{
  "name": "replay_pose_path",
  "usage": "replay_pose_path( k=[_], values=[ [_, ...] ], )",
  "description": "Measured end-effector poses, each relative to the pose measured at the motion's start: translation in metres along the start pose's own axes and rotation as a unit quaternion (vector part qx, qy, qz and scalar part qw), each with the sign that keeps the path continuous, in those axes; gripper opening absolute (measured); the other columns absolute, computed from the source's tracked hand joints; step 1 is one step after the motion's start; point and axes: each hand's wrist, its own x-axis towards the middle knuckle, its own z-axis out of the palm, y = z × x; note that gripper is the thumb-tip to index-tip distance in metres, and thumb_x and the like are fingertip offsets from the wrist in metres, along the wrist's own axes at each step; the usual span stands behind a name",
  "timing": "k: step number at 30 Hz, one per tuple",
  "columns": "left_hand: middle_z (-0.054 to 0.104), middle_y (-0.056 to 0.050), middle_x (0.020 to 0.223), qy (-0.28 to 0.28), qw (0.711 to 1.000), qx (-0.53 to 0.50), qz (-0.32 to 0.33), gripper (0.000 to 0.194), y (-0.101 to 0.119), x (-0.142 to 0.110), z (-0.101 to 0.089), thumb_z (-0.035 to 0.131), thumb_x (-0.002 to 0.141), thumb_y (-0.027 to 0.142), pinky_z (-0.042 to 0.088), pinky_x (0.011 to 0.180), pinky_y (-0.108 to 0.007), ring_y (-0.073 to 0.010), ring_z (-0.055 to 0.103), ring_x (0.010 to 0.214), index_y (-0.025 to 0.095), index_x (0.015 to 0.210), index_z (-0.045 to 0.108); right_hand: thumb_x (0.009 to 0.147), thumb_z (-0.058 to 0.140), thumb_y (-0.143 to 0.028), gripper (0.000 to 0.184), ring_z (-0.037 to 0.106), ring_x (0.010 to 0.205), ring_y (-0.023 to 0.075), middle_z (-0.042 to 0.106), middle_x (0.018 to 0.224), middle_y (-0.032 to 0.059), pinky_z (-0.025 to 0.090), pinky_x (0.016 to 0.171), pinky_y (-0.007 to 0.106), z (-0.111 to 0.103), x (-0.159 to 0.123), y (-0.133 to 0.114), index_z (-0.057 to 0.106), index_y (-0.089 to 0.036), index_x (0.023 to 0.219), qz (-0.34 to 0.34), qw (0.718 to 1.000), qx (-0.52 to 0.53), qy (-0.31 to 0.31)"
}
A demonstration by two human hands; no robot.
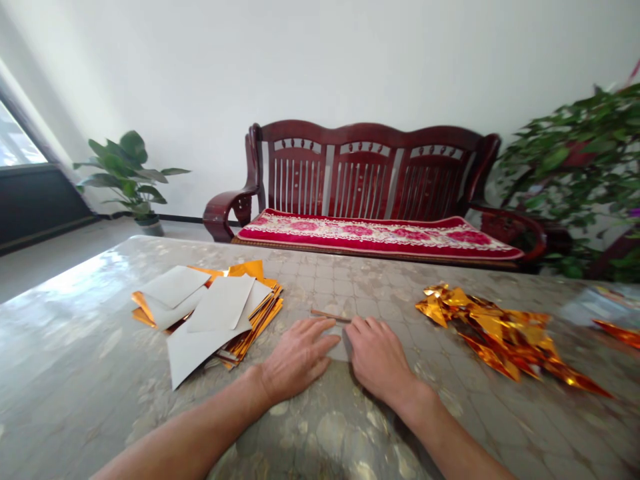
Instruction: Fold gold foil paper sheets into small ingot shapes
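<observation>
A small sheet of foil paper (341,348) lies on the table in front of me, pale side up, mostly covered by my hands. Along its far side runs a thin coppery edge (326,315). My left hand (303,352) rests flat on the sheet's left part with the fingers stretched out. Over the right part, my right hand (376,353) has its fingers curled down on the paper; its fingertips are partly hidden. To the left lies a loose pile of white-backed gold foil sheets (220,303). Crumpled or folded gold foil pieces (500,333) are heaped on the right.
The table (320,440) has a glossy patterned cover. A clear plastic bag (600,305) and another orange foil piece (619,332) lie at the far right. Beyond the table stand a dark wooden bench (370,177) with a red cushion (380,235) and potted plants (131,170).
</observation>
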Motion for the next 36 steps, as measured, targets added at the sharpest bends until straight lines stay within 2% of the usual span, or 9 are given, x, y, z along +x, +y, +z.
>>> replay_pose_path(
  k=[5,13,17,19,25,28,30,34,36],
  values=[
    [0.049,-0.010,0.143,-0.026,0.998,0.033,-0.036,0.048,-0.011,0.003,-0.002,0.065,0.086,0.038,0.039,0.105,-0.046,-0.0287,0.049,0.124,0.023,0.130,0.053,0.088,0.053,-0.018,0.010,0.052,0.095,0.0234,0.062,0.097,0.0068,0.033,0.082,0.035,-0.004,0.000,0.004,0.062,-0.020,0.090,-0.010,1.000,0.009,0.005],
    [0.055,-0.009,0.134,-0.031,0.996,0.076,-0.042,0.047,-0.015,0.004,-0.001,0.063,0.088,0.038,0.038,0.102,-0.044,-0.0282,0.049,0.120,0.022,0.130,0.051,0.089,0.053,-0.022,0.009,0.052,0.097,0.0225,0.062,0.098,0.0076,0.036,0.085,0.034,-0.001,0.001,0.009,0.062,-0.019,0.091,-0.006,0.999,0.033,-0.005],
    [0.057,-0.009,0.129,-0.036,0.995,0.088,-0.030,0.045,-0.017,0.005,-0.002,0.064,0.088,0.043,0.037,0.101,-0.042,-0.0270,0.051,0.118,0.022,0.126,0.053,0.083,0.063,-0.034,0.025,0.055,0.101,0.0242,0.063,0.105,0.0079,0.038,0.087,0.035,-0.011,-0.002,0.012,0.062,-0.020,0.103,-0.009,0.997,0.066,-0.049],
    [0.058,-0.009,0.127,-0.039,0.995,0.091,-0.026,0.047,-0.017,0.005,-0.002,0.064,0.087,0.048,0.038,0.099,-0.041,-0.0270,0.053,0.115,0.022,0.125,0.053,0.081,0.064,-0.033,0.029,0.057,0.103,0.0256,0.063,0.107,0.0082,0.038,0.086,0.036,-0.016,-0.004,0.011,0.061,-0.020,0.106,-0.018,0.996,0.063,-0.068],
    [0.060,-0.009,0.123,-0.051,0.996,0.078,-0.013,0.058,-0.018,0.006,-0.011,0.063,0.082,0.061,0.036,0.098,-0.042,-0.0275,0.057,0.112,0.023,0.124,0.054,0.088,0.053,-0.021,0.014,0.061,0.094,0.0247,0.067,0.099,0.0085,0.039,0.077,0.034,-0.010,-0.004,0.005,0.064,-0.019,0.096,-0.030,0.996,0.013,-0.081],
    [0.061,-0.008,0.124,-0.060,0.996,0.067,-0.006,0.056,-0.020,0.006,-0.016,0.068,0.080,0.056,0.036,0.098,-0.042,-0.0274,0.057,0.112,0.024,0.124,0.054,0.091,0.047,-0.014,0.019,0.063,0.090,0.0221,0.069,0.095,0.0080,0.038,0.075,0.032,-0.004,-0.001,0.008,0.065,-0.018,0.093,-0.031,0.997,0.005,-0.068],
    [0.063,-0.006,0.123,-0.060,0.996,0.059,-0.009,0.046,-0.022,0.007,-0.016,0.068,0.083,0.046,0.037,0.098,-0.041,-0.0261,0.058,0.111,0.024,0.122,0.055,0.092,0.045,-0.014,0.021,0.063,0.088,0.0211,0.069,0.093,0.0074,0.037,0.074,0.031,-0.003,0.001,0.010,0.065,-0.018,0.089,-0.026,0.998,0.006,-0.056],
    [0.068,-0.005,0.112,-0.052,0.997,0.049,-0.037,0.024,-0.028,0.009,-0.008,0.055,0.091,0.018,0.040,0.093,-0.035,-0.0212,0.062,0.105,0.022,0.114,0.060,0.094,0.045,-0.019,0.022,0.064,0.088,0.0209,0.070,0.090,0.0064,0.037,0.074,0.031,-0.003,0.002,0.010,0.065,-0.020,0.086,-0.005,0.999,0.014,-0.033],
    [0.070,-0.005,0.108,-0.040,0.997,0.045,-0.049,0.021,-0.030,0.010,-0.003,0.053,0.093,0.016,0.041,0.091,-0.034,-0.0209,0.063,0.103,0.022,0.110,0.062,0.093,0.049,-0.022,0.016,0.063,0.091,0.0217,0.071,0.095,0.0062,0.037,0.076,0.032,-0.004,0.001,0.009,0.064,-0.021,0.095,0.006,1.000,0.023,-0.021]
  ],
)
